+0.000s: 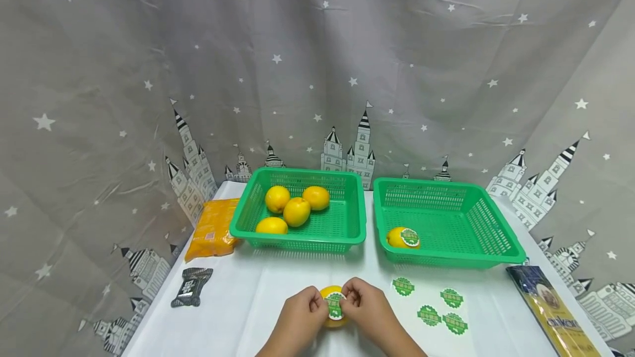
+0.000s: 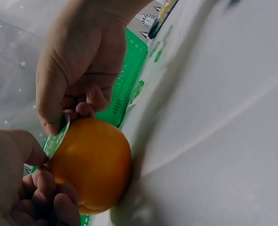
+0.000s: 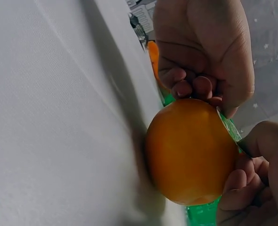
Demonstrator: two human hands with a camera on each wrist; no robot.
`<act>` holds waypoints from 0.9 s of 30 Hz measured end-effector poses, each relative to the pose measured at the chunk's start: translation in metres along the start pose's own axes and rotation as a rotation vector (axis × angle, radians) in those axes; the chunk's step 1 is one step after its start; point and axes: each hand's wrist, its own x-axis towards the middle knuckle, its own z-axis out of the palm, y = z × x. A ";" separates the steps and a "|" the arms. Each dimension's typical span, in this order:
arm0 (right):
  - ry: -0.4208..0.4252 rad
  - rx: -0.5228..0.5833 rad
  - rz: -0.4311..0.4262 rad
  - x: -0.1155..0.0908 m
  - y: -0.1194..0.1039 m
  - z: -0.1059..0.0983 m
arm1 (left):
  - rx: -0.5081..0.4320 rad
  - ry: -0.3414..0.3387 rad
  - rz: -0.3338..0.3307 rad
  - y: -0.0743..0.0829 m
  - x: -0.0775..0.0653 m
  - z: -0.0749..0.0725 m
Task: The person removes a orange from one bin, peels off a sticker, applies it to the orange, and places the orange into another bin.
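An orange sits on the white tabletop at the near middle of the head view. My left hand pinches one edge of a round green-and-white sticker, and my right hand pinches its opposite edge. In both wrist views the sticker lies against one side of the orange, with thumbs on its rim. Curled fingers of both hands are close to the fruit's skin. How much of the sticker's underside adheres is hidden.
A green basket at the back holds several oranges. Another green basket to its right has one stickered orange. Several stickers lie right of my hands. An orange package, black packet and long packet flank the table.
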 end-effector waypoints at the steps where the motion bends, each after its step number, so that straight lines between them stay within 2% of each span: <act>1: 0.001 -0.003 0.001 0.000 0.000 0.000 | -0.004 -0.008 0.000 -0.001 0.000 0.000; 8: -0.014 0.002 0.026 0.001 0.004 0.000 | -0.041 -0.078 -0.047 -0.009 0.006 -0.008; 11: -0.022 0.019 0.033 0.002 0.007 0.000 | -0.084 -0.110 -0.041 -0.013 0.011 -0.009; 14: -0.038 0.056 0.039 0.002 0.010 -0.001 | -0.171 -0.200 -0.002 -0.018 0.015 -0.003; 18: -0.090 0.168 0.061 0.002 0.019 -0.005 | -0.263 -0.315 0.043 -0.025 0.019 0.008; 21: -0.133 0.281 0.091 0.003 0.027 -0.007 | -0.240 -0.355 0.082 -0.026 0.022 0.010; 24: -0.166 0.378 0.119 0.006 0.033 -0.008 | -0.196 -0.388 0.107 -0.026 0.025 0.007; 27: -0.181 0.388 0.117 0.009 0.033 -0.005 | -0.181 -0.403 0.104 -0.027 0.026 0.002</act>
